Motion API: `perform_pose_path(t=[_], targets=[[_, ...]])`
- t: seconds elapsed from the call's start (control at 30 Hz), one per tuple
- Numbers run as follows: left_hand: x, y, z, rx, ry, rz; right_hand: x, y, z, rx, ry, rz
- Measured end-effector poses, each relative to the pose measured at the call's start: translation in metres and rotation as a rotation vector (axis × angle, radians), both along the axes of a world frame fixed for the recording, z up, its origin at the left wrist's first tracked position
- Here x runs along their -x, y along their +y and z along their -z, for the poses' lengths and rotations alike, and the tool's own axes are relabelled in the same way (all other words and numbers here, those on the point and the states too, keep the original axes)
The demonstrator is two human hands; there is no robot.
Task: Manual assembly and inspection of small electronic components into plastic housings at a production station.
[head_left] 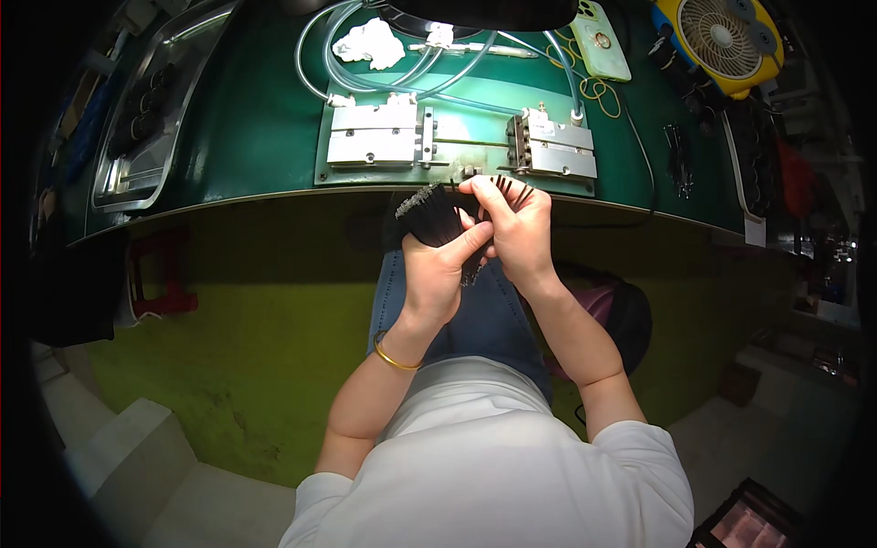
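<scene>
A green desk (247, 128) carried two metal blocks (372, 137) along its near edge, a tray (175, 100) by its left edge and a fan (718, 38) toward its right. The left hand (438, 269) gripped a black bundle (427, 216) at the near edge; the right hand (519, 228), just beside it, pinched a few black strands (523, 194) between thumb and fingers.

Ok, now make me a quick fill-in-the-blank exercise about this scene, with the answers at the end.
The bundle of thin black strands is in the person's ____ hand.
The bracelet is coloured ____.
The tabletop is coloured ____.
Seen by the person, the fan is toward the tabletop's ____ end.
Missing words: left; gold; green; right.
</scene>
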State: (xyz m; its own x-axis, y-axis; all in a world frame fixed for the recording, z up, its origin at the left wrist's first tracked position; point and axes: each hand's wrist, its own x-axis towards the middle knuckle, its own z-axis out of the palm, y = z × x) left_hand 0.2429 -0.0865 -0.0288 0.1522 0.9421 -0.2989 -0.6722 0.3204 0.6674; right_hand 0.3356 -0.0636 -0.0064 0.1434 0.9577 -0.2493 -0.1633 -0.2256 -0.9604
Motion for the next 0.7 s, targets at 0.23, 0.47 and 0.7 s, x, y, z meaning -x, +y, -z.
perform_pose_path(t=[0.23, 0.47, 0.7], targets=[[0.002, 0.000, 0.001, -0.030, 0.015, 0.026, -0.003, 0.002, 0.002, 0.010, 0.049, -0.031], [0.019, 0.000, -0.005, 0.074, -0.164, 0.142, -0.002, -0.002, -0.001, 0.003, 0.025, -0.051], [0.019, -0.005, 0.000, -0.066, -0.064, 0.088, 0.001, -0.006, -0.007, -0.084, -0.120, -0.103]])
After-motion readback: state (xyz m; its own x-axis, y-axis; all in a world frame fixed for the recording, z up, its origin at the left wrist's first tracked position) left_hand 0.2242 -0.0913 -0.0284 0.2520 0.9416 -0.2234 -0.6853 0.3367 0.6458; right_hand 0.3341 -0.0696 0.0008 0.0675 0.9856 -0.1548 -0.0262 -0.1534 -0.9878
